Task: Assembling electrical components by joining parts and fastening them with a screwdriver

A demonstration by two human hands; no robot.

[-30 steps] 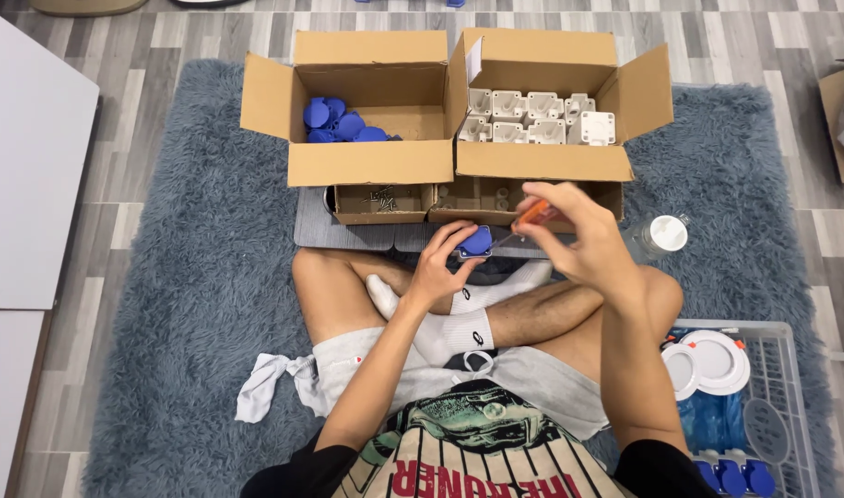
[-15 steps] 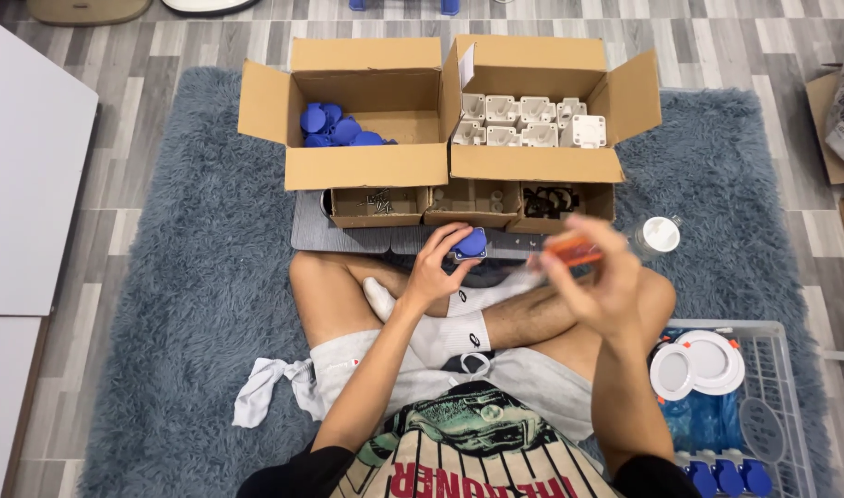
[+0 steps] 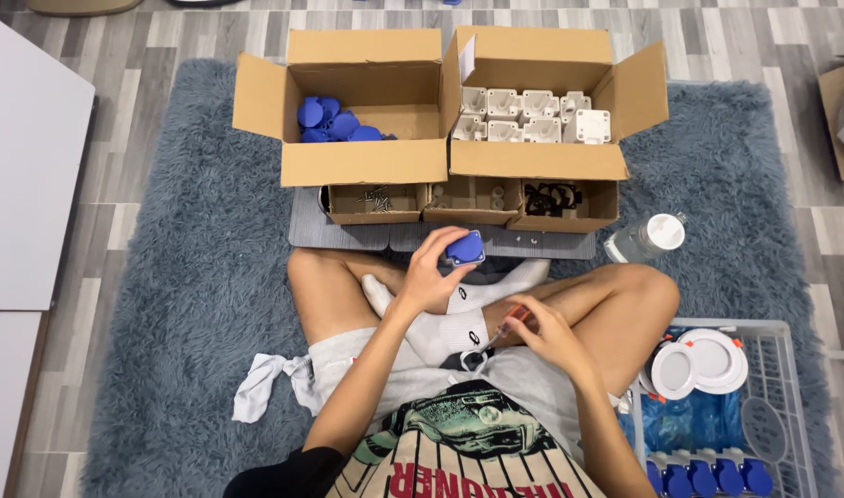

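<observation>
I sit cross-legged on a shaggy blue-grey rug [image 3: 173, 304]. My left hand [image 3: 431, 272] holds a small blue and white socket part [image 3: 465, 249] up over my feet. My right hand [image 3: 542, 332] is lower, near my lap, closed around a screwdriver with an orange handle [image 3: 516, 320], its tip pointing down toward my left. The two hands are apart.
In front stand two open cardboard boxes: the left one [image 3: 362, 161] has blue caps, the right one [image 3: 537, 157] has white housings. Three small trays [image 3: 468, 214] with screws and black rings sit before them. A clear bottle [image 3: 645, 238] lies right. A white wire basket [image 3: 772, 433] holds round lamps and blue parts.
My right hand has dropped from chest height beside the blue part down toward my lap with the screwdriver. My left hand has kept the blue part almost still.
</observation>
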